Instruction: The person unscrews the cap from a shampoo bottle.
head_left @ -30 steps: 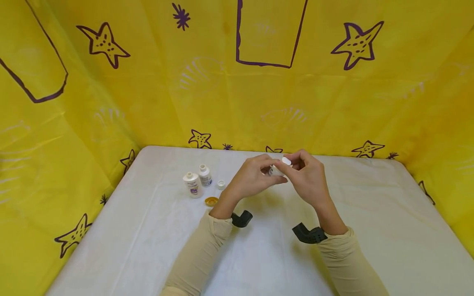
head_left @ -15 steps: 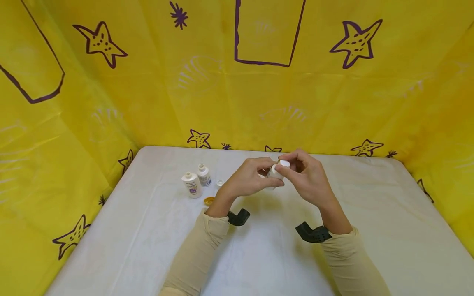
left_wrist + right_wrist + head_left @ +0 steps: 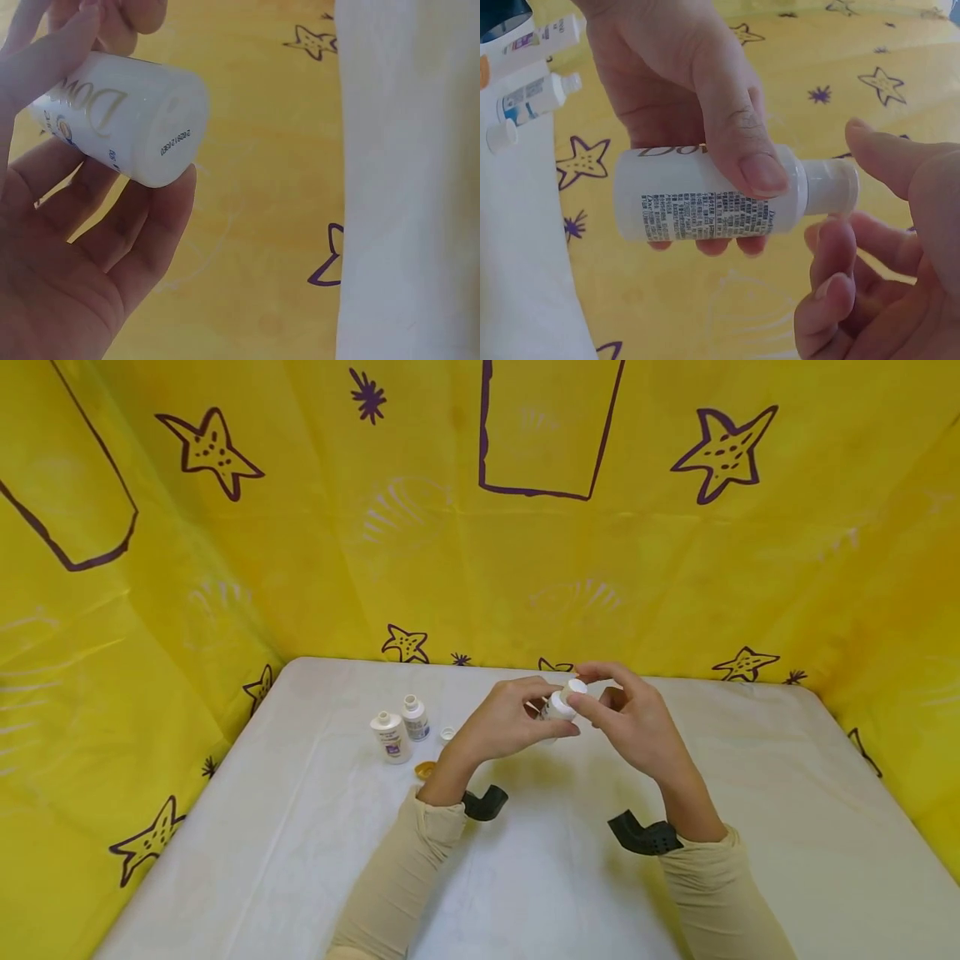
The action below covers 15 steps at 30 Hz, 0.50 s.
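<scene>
A small white Dove bottle (image 3: 671,217) is held above the table in my left hand (image 3: 506,718). The thumb lies along one side of it and the fingers support the other. It leans, with its white cap (image 3: 831,186) toward my right hand (image 3: 637,727). In the right wrist view, curled right fingertips (image 3: 832,232) touch or nearly touch the cap from below, while the uppermost digit is spread away, leaving a gap. The bottle's printed base (image 3: 176,139) faces the left wrist camera.
Two uncapped white bottles, one larger (image 3: 391,739) and one smaller (image 3: 416,720), stand on the white-covered table (image 3: 315,860) at the left. A white cap (image 3: 447,734) and an orange cap (image 3: 425,769) lie near my left wrist. A yellow patterned curtain (image 3: 465,568) rises behind.
The bottle tilts slightly and more of its shoulder and cap shows. My right hand has turned and shifted a little rightward, its fingers loosening around the cap. My left hand keeps its hold.
</scene>
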{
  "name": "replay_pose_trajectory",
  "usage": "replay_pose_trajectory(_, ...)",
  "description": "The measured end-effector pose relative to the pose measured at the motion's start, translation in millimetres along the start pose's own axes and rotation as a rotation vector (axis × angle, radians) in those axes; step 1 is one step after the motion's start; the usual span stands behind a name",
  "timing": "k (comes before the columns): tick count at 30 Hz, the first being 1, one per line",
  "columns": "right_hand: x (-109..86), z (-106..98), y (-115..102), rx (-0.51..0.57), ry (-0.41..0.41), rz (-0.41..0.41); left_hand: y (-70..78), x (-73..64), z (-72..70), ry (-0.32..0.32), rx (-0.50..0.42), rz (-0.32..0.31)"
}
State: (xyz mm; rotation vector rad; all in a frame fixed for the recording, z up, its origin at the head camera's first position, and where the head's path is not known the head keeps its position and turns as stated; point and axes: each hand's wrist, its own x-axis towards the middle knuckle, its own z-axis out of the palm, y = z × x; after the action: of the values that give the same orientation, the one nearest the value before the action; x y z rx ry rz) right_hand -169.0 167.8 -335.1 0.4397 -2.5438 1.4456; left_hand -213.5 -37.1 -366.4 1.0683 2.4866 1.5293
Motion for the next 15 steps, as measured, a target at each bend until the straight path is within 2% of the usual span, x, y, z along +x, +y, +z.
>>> replay_pose_trajectory(6, -0.5, 1.8, 0.8, -0.072, 0.030, 0.080, 0.2, 0.6, 4.2, -0.015, 0.036, -0.024)
replay_pose_trajectory(10, -0.9, 2.9, 1.3, -0.115, 0.033, 0.073, 0.4, 1.3, 5.2, -0.013, 0.050, -0.028)
replay_pose_trajectory(15, -1.3, 4.8, 1.0, -0.114, 0.021, 0.042, 1.2, 0.5, 4.1, -0.018, 0.041, -0.053)
